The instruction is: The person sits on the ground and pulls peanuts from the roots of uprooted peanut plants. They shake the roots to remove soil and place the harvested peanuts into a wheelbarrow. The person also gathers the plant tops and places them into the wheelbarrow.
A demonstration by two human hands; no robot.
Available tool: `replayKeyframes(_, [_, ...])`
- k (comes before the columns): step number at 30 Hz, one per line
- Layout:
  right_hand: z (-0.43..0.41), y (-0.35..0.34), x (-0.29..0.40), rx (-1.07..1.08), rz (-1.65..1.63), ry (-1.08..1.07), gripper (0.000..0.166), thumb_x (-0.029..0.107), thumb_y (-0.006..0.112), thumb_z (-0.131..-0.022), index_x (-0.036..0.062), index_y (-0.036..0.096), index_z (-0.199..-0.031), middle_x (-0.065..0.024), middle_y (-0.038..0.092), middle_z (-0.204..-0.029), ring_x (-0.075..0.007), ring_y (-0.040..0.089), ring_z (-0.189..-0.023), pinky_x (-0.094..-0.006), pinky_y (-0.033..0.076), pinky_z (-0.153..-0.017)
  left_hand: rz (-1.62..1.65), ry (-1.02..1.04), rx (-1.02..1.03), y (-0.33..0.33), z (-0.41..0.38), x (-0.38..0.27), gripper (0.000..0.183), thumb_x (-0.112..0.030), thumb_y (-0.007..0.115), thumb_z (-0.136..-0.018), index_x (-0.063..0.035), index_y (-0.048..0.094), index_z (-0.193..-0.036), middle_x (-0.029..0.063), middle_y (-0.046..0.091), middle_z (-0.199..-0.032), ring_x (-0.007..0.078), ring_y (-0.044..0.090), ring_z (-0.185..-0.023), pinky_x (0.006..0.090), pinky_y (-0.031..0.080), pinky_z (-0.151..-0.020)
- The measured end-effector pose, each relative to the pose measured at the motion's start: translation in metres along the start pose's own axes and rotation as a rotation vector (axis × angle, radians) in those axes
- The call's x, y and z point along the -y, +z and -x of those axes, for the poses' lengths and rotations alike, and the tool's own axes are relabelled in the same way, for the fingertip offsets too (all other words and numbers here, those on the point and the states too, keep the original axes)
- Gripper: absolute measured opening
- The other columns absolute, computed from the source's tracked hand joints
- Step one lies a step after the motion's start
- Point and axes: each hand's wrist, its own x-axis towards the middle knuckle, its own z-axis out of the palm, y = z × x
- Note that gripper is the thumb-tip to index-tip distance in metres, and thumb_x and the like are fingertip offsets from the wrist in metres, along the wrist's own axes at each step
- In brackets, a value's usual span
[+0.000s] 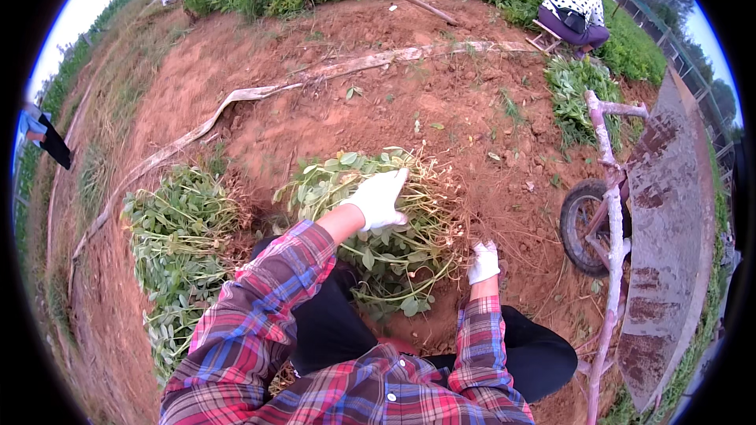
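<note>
A heap of uprooted peanut plants (393, 260) lies on the soil between my knees, leaves to the left and pale roots with small pods (440, 200) to the right. My left hand (378, 199), in a white glove, is over the stems with its thumb and forefinger apart. At the lower right edge of the roots is my right hand (484, 262), also in a white glove. Its fingertips are small and partly lost against the roots, so whether it grips anything does not show. Another pile of pulled plants (183, 248) lies left of my knee.
To the right stands a wheelbarrow with a metal tray (667, 236), a wheel (582, 227) and a branch-like wooden handle (611, 271). A pale strip (248, 94) crosses the red soil. A person (573, 9) sits on a low stool by growing plants. Cut plants (582, 94) lie nearby.
</note>
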Motion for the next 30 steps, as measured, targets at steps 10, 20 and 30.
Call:
replayKeyframes(10, [0.011,-0.063,-0.022,-0.148,-0.128,0.116,0.033,0.007,0.042,-0.091,0.0097,0.052,-0.122,-0.0086,0.060,-0.112,-0.0231,0.060,-0.098,-0.0378,0.053,-0.082,0.137,0.246,0.462,-0.001,0.006,-0.022,0.073,-0.038,0.068,-0.076,-0.0084,0.039,-0.136,0.0192,0.041,-0.136,0.0303,0.044,-0.123,0.0359,0.034,-0.104])
replayKeyframes(20, [0.014,-0.076,-0.032,-0.107,-0.056,0.084,0.037,0.007,0.034,-0.091,0.0103,0.047,-0.125,-0.0094,0.059,-0.115,-0.0256,0.060,-0.098,-0.0404,0.055,-0.075,0.064,-0.018,0.019,-0.004,-0.018,0.002,0.107,-0.067,0.066,-0.064,-0.0020,0.028,-0.140,0.0235,0.034,-0.141,0.0379,0.033,-0.129,0.0416,0.029,-0.107])
replayKeyframes(30, [-0.013,-0.060,-0.030,-0.302,-0.397,0.155,0.038,0.030,0.041,-0.093,0.0058,0.055,-0.119,-0.0122,0.059,-0.116,-0.0299,0.055,-0.105,-0.0458,0.044,-0.093,-0.093,0.016,0.150,0.081,0.034,-0.084,0.140,-0.064,0.079,-0.043,0.0021,0.007,-0.143,0.0397,0.016,-0.139,0.0513,0.020,-0.130,0.0519,0.015,-0.110])
